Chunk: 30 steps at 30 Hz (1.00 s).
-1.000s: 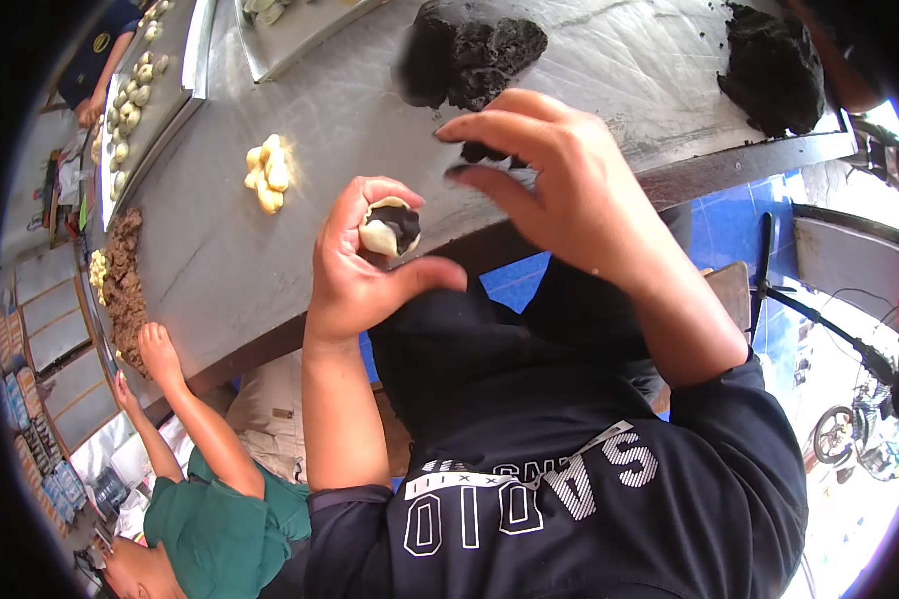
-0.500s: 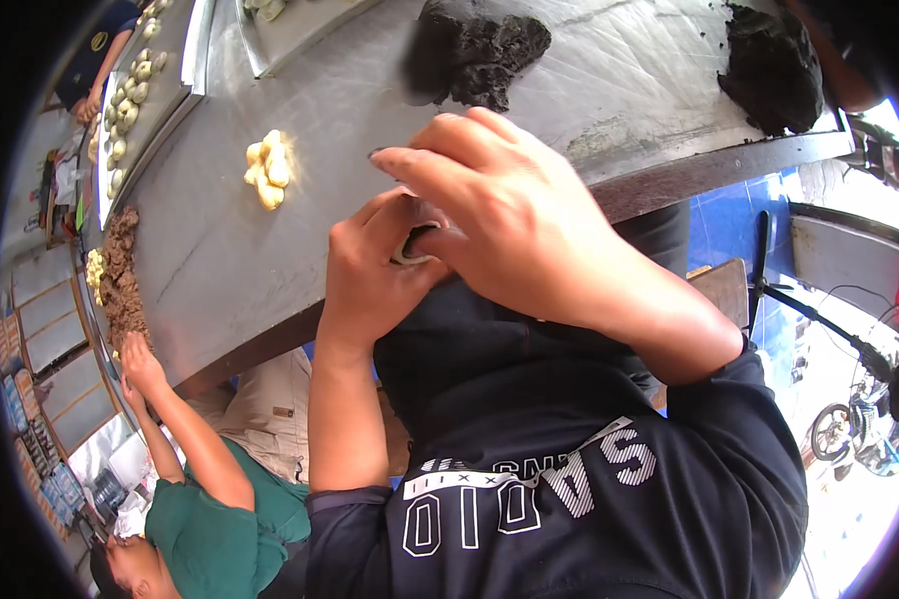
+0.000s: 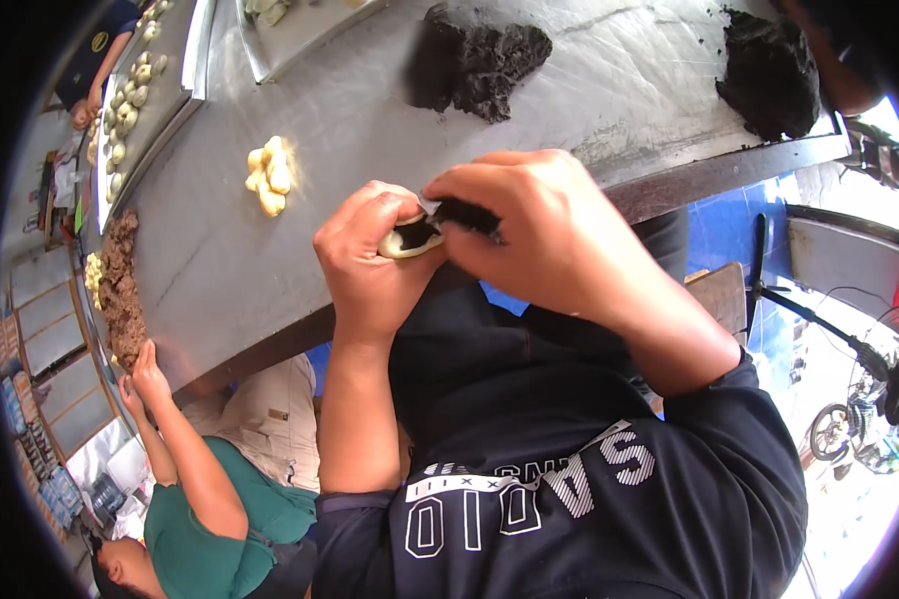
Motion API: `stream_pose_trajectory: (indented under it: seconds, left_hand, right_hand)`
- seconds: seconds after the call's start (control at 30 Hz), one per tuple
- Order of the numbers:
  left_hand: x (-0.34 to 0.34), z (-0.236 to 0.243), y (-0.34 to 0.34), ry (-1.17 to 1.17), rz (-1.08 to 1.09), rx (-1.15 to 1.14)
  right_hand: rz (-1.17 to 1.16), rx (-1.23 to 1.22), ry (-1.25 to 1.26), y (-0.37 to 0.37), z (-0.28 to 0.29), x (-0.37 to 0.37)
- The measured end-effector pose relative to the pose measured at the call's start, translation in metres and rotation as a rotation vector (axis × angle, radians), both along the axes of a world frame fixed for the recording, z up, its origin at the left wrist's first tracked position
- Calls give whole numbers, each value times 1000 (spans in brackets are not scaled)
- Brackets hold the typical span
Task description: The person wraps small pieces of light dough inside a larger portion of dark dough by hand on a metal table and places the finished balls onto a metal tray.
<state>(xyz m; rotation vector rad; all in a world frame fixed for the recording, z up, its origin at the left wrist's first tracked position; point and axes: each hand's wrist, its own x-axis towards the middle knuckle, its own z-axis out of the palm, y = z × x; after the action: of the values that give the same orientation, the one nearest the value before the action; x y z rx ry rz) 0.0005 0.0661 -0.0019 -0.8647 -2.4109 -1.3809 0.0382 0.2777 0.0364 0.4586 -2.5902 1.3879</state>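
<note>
My left hand point(image 3: 368, 262) is curled around a piece of pale yellow dough point(image 3: 402, 250), shaped like a cup with dark paste inside. Right beside it, my right hand point(image 3: 544, 215) bends its fingers over a dark lump of paste point(image 3: 472, 217), close to the dough's opening. A small grey-white tip point(image 3: 430, 205) shows at the right fingertips; what it belongs to is unclear. Both hands are above the table's near edge. Several pale dough pieces point(image 3: 271, 178) lie in a cluster on the metal table point(image 3: 345, 130), beyond my left hand.
Big dark paste mounds sit at the far middle point(image 3: 484, 65) and far right point(image 3: 769, 80). Trays with rounded pieces point(image 3: 125, 110) stand at the left. A co-worker in green point(image 3: 215, 509) has hands by a brown mass point(image 3: 122, 285). Another person's arm point(image 3: 105, 70) shows far left.
My right hand has turned and lowered toward the dough, its fingers now curled. More of the dough's pale rim shows in my left hand. The green-clad co-worker's hands have shifted slightly.
</note>
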Motion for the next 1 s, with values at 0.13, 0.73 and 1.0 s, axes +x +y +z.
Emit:
stream_pose_trajectory:
  seconds: [0.13, 0.73, 1.0]
  left_hand:
    - [3, 8, -1, -423, 5, 31]
    - [-4, -1, -23, -409, -148, 348]
    - [-4, 6, -8, -414, -166, 380]
  right_hand:
    - [-152, 367, 188, 34, 1, -19]
    - [47, 597, 198, 37, -3, -44]
    - [-32, 472, 291, 60, -11, -43]
